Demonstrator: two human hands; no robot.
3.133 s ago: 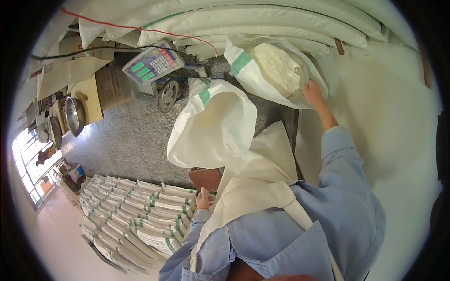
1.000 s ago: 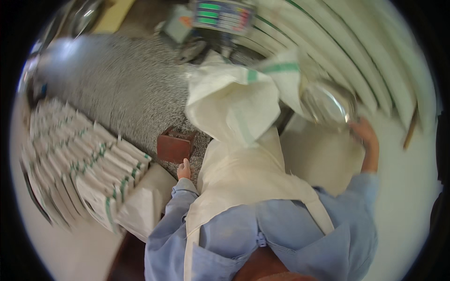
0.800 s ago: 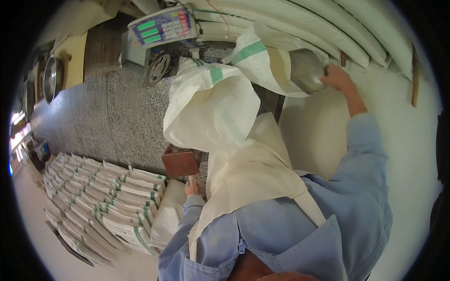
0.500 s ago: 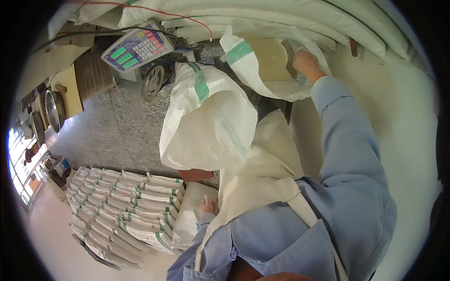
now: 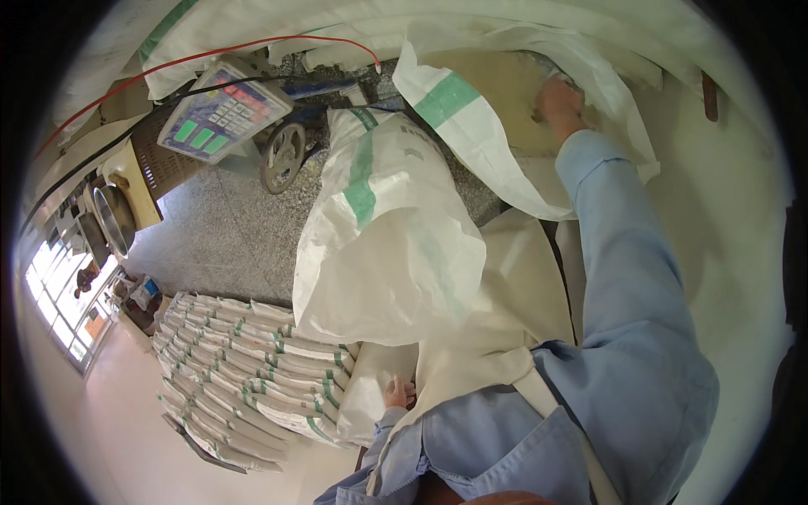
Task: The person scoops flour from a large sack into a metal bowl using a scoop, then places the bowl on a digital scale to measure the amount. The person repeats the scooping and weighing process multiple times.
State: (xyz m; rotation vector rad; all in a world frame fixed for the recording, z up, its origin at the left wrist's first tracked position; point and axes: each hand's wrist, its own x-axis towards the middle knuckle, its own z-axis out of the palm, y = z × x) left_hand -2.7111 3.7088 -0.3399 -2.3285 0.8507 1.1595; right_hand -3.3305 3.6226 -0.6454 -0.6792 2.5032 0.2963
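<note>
At the upper right, my right hand reaches into an open white bag with a green stripe. Its fingers are curled by the bag's far side, and what they hold is hidden. Pale yellowish contents show inside this bag. A second white bag with a green stripe stands left of it, its wide mouth turned toward me. My left hand is low beside the apron, partly covered by it. Its fingers are loosely apart, against or just above a plain white sack.
Flat white bags with green bands lie in a stack at the lower left. A scale display stands at the upper left, near a grey wheel. Red and black cables cross above it. More full sacks line the far side.
My right hand has moved within the bag, and the curved edge beside it no longer shows. The bag's mouth looks wider. The whole view has shifted slightly; my left hand stays by the sack.
</note>
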